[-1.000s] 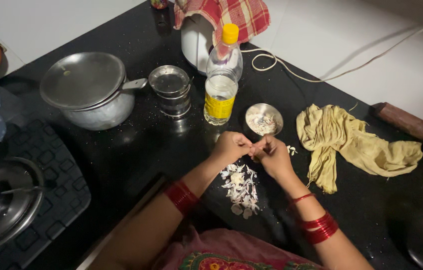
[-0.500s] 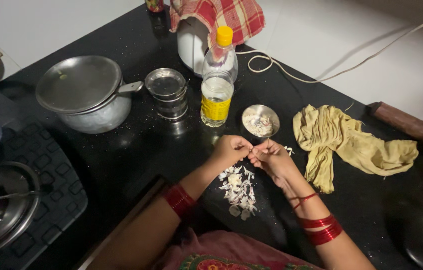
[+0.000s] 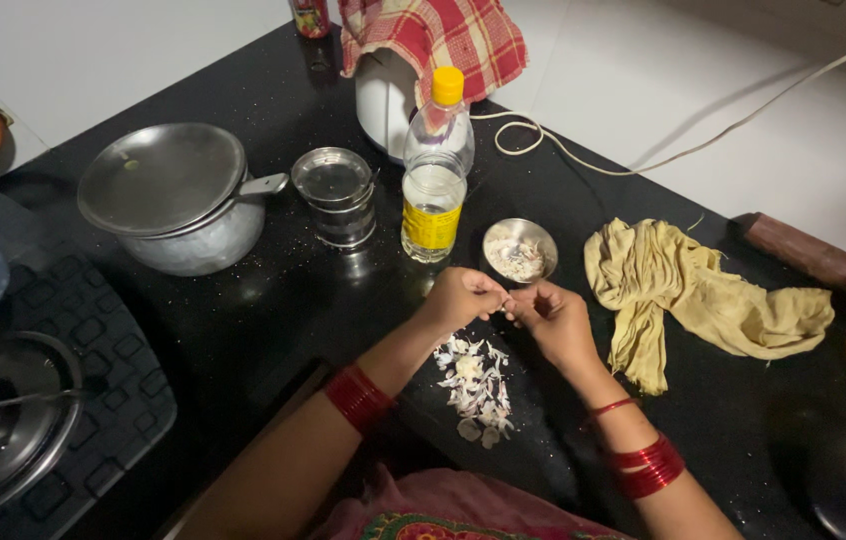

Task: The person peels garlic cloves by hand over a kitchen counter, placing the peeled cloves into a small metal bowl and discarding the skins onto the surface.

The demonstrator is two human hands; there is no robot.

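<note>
My left hand [image 3: 461,297] and my right hand [image 3: 555,318] meet fingertip to fingertip over the black counter [image 3: 273,300], pinching a small pale piece, probably a garlic clove [image 3: 508,304], between them. Directly below them lies a heap of white papery peels [image 3: 473,385]. Just beyond the hands sits a small steel bowl [image 3: 520,250] with pale peeled pieces inside. Red bangles circle both wrists.
A clear bottle with a yellow cap [image 3: 435,170] stands behind the bowl, next to a lidded steel tin [image 3: 335,195] and a covered steel pot [image 3: 171,205]. A yellow cloth [image 3: 693,295] lies at right. A stove burner [image 3: 3,420] is at left. A checked cloth [image 3: 433,35] covers a white appliance.
The hands stay joined at the fingertips and shift only slightly as they work the small piece. The camera view has drifted a little; nothing else has moved.
</note>
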